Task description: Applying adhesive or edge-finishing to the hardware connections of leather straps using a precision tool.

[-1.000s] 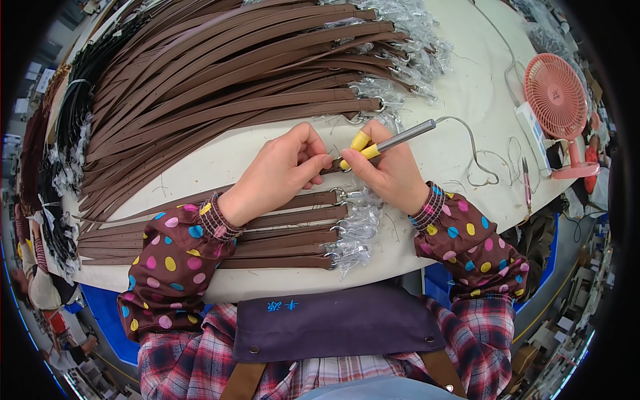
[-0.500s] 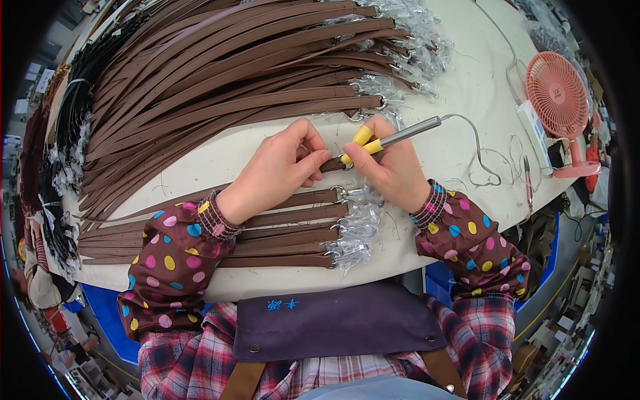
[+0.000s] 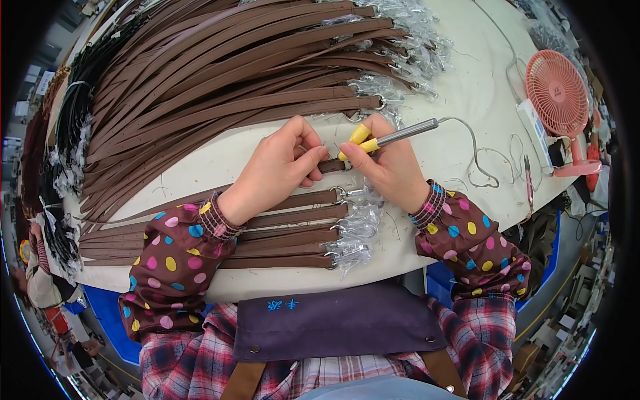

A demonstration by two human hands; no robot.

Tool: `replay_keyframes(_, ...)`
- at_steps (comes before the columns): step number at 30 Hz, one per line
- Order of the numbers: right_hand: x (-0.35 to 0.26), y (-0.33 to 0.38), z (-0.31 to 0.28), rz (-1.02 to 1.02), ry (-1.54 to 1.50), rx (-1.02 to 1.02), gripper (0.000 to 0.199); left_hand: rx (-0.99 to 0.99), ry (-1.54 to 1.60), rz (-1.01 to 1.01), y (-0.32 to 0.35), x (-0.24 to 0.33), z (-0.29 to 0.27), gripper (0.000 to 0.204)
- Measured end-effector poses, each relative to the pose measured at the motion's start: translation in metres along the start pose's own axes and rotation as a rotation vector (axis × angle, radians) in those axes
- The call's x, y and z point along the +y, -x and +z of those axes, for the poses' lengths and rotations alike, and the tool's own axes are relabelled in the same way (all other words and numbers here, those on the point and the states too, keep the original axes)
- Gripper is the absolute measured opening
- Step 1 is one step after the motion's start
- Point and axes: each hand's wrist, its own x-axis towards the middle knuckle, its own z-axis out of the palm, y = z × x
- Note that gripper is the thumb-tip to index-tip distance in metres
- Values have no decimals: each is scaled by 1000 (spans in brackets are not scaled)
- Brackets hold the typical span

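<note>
A brown strap (image 3: 331, 166) is held over the white table (image 3: 463, 87), its end pinched in the bent thumb and fingers of a worker's left hand (image 3: 280, 164), seemingly to steady it by the yellow end of a corded pen-like tool (image 3: 408, 131). The right hand (image 3: 395, 170) closes around that tool; a yellow cover (image 3: 361, 134) on one finger likely guards the skin. Nearer the body, more straps (image 3: 290, 218) lie side by side, perhaps for easy reach; a larger pile (image 3: 247, 60) spreads beyond. Blue characters (image 3: 283, 305) mark the dark apron (image 3: 333, 325); lettering on the pink fan (image 3: 557, 83) is illegible.
</note>
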Motion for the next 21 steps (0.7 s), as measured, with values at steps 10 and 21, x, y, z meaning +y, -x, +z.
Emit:
replay_keyframes(10,-1,0,0,9,13,-6,28,-12,-1,-3,0,0,-1,14)
replay_keyframes(21,-4,2,-2,59,-132,25,23,76,-680,311,6,2,-7,20)
